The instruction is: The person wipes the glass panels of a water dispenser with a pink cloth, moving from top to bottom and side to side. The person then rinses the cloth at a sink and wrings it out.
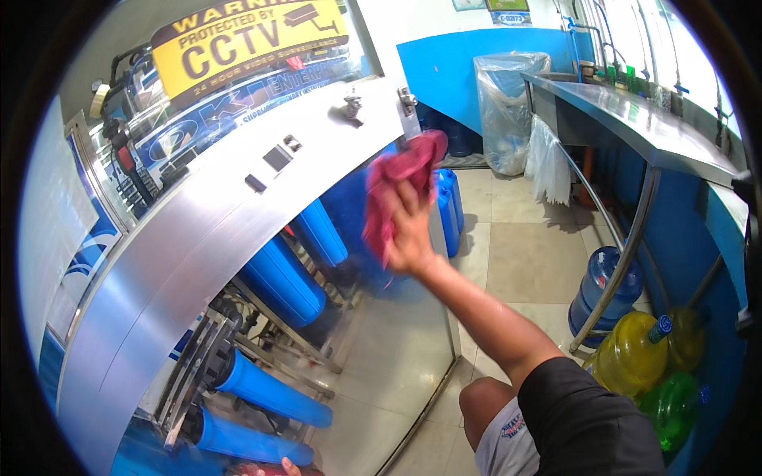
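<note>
My right hand [411,229] reaches forward with its fingers spread over a crumpled dark red cloth [402,169]. The cloth lies flat under the palm, seemingly against a clear glass panel [393,357], near its upper right part. Behind the glass hang blue filter housings [283,282], with two more blue filter housings [274,390] lower down. Only some fingertips of my left hand [290,467] show at the bottom edge, beside something red; most of that hand is cut off, and its grip is hidden.
A brushed steel panel [196,256] with switches [277,157] runs above the glass. Blue jugs [449,211] stand beyond it. At right are a steel counter [649,113], its leg [619,273], and blue [604,285], yellow [628,351] and green bottles [670,410]. A bagged bin [512,113] stands behind.
</note>
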A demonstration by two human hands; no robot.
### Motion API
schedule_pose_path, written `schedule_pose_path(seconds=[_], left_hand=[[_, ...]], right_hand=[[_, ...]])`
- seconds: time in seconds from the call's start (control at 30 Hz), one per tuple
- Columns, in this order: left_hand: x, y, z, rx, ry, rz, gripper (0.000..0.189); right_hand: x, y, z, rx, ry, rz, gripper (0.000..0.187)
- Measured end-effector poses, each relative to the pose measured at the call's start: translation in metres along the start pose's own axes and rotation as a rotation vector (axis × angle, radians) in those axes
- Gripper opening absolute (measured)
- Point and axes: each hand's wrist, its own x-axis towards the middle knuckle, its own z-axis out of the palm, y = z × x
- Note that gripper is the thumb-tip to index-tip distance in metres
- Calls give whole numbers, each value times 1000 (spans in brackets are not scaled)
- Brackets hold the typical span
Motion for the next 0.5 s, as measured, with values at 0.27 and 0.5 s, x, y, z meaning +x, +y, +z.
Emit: schedule_pose_path(seconds=[0.27, 0.5], left_hand=[[1, -4, 10, 103, -49, 59, 50], [3, 3, 21, 112, 3, -7, 50]], right_hand=[[-50, 40, 51, -74, -87, 127, 55], [-339, -34, 27, 61, 28, 747, 56]])
